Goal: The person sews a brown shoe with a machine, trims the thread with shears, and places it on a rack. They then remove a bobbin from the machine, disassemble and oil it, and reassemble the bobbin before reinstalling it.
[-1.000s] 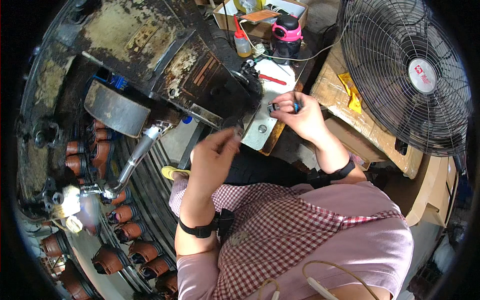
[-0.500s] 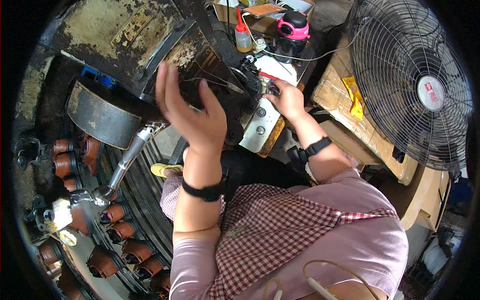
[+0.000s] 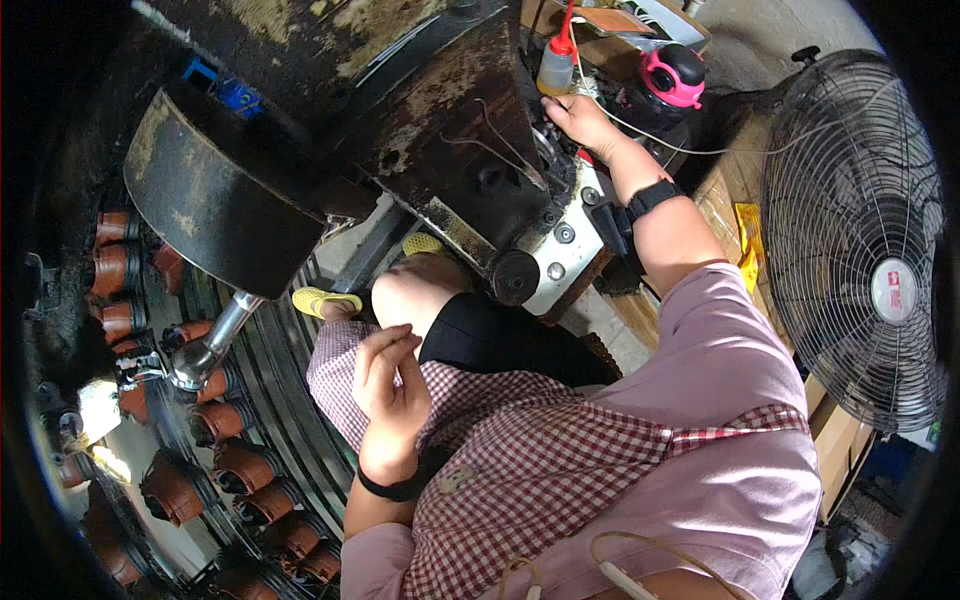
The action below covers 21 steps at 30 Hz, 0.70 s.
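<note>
My left hand (image 3: 392,392) hovers above my lap, over the checked apron (image 3: 540,425). Its fingers are loosely bent, with the thumb apart and nothing seen between them. My right hand (image 3: 582,122) reaches to the far side of a dark, worn machine (image 3: 440,130), close to a squeeze bottle (image 3: 556,66) with a red nozzle. The right fingers are curled at the machine's edge; what they grip is hidden. Below that hand lies the machine's white plate (image 3: 575,245) with round metal screws. A thin bent wire (image 3: 500,140) stands out over the machine's body.
A curved dark metal guard (image 3: 215,200) and a jointed metal rod (image 3: 215,340) stand at the left. Beneath are racks with several brown shoes (image 3: 175,488). A large fan (image 3: 870,240) is at the right, and a black and pink jar (image 3: 672,78) stands behind the machine.
My left hand has dropped from in front of the machine to above my lap, its fingers curling. My right hand has moved from the white plate to the machine's far side. The view has shifted.
</note>
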Each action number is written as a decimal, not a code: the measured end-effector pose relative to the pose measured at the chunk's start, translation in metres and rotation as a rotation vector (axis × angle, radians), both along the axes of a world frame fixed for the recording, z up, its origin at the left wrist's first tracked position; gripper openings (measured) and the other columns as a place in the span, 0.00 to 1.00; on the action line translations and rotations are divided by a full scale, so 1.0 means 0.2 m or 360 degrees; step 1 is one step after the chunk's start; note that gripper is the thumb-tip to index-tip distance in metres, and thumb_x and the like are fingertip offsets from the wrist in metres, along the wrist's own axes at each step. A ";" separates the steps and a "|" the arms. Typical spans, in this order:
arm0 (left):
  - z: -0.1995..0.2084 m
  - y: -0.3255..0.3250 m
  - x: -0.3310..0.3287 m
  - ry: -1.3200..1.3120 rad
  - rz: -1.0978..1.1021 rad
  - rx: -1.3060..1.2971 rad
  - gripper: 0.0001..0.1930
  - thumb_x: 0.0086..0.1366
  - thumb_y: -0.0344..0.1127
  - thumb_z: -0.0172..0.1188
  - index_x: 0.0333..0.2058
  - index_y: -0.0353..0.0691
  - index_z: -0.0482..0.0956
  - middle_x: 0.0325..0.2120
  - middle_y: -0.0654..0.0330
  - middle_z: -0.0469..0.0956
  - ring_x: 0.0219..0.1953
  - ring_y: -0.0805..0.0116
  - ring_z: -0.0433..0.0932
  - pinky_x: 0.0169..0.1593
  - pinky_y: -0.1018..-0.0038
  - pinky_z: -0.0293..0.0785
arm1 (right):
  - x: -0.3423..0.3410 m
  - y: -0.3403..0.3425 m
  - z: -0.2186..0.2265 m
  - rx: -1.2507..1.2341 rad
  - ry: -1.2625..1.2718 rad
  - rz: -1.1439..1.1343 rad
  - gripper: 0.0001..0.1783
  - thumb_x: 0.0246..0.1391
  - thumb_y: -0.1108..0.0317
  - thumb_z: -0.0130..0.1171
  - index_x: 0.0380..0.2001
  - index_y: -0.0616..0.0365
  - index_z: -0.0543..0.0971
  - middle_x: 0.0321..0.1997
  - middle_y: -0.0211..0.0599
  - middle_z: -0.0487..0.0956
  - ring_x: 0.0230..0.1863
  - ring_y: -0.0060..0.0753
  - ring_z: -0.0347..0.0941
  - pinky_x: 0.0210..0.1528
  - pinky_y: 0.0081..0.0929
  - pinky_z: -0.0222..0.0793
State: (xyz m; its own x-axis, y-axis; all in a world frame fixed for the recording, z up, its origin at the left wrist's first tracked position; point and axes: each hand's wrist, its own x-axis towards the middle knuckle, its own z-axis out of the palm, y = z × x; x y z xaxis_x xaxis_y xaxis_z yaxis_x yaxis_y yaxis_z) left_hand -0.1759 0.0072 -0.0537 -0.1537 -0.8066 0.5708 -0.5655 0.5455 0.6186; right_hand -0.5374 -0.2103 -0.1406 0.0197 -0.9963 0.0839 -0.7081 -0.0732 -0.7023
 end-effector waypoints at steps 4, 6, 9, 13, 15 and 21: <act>-0.02 0.06 0.08 -0.0101 -0.0094 0.0089 0.10 0.48 0.10 0.52 0.28 0.29 0.76 0.30 0.50 0.77 0.32 0.60 0.79 0.37 0.73 0.75 | 0.01 -0.06 -0.09 -0.0095 -0.0115 -0.0280 0.28 0.57 0.45 0.50 0.33 0.62 0.81 0.30 0.55 0.80 0.37 0.52 0.77 0.45 0.35 0.69; -0.02 0.06 0.08 0.0095 -0.0063 0.0253 0.11 0.48 0.10 0.52 0.28 0.29 0.77 0.30 0.50 0.77 0.32 0.60 0.79 0.36 0.73 0.75 | -0.02 -0.05 -0.10 -0.0011 -0.0254 -0.0198 0.29 0.59 0.44 0.48 0.33 0.63 0.81 0.29 0.55 0.80 0.36 0.51 0.77 0.45 0.36 0.68; 0.01 0.05 0.04 0.0140 -0.0133 0.0205 0.11 0.47 0.10 0.50 0.27 0.28 0.76 0.31 0.50 0.77 0.31 0.61 0.78 0.35 0.75 0.74 | 0.02 -0.02 -0.05 -0.0116 -0.0062 -0.0402 0.28 0.61 0.45 0.45 0.30 0.62 0.80 0.30 0.57 0.79 0.37 0.56 0.76 0.44 0.41 0.69; 0.08 0.04 -0.06 0.0158 -0.0323 0.0133 0.09 0.48 0.11 0.52 0.27 0.28 0.76 0.30 0.50 0.77 0.31 0.62 0.78 0.34 0.75 0.73 | 0.12 0.08 0.17 -0.0178 0.0454 -0.0681 0.26 0.60 0.47 0.47 0.27 0.60 0.79 0.32 0.52 0.78 0.38 0.58 0.75 0.41 0.46 0.70; 0.13 0.02 -0.11 0.0134 -0.0397 0.0033 0.08 0.49 0.12 0.54 0.27 0.29 0.76 0.29 0.51 0.78 0.32 0.62 0.79 0.35 0.75 0.74 | 0.21 0.24 0.34 -0.0974 0.0675 -0.0556 0.18 0.53 0.53 0.59 0.22 0.59 0.76 0.27 0.45 0.75 0.34 0.51 0.75 0.34 0.42 0.70; 0.33 -0.12 -0.29 0.0068 -0.0452 0.0019 0.18 0.56 0.18 0.53 0.47 0.32 0.72 0.44 0.47 0.75 0.48 0.51 0.75 0.51 0.65 0.69 | 0.43 0.89 0.83 -0.0589 -0.1590 0.0455 0.35 0.51 0.28 0.42 0.17 0.51 0.61 0.14 0.33 0.70 0.14 0.27 0.67 0.26 0.28 0.71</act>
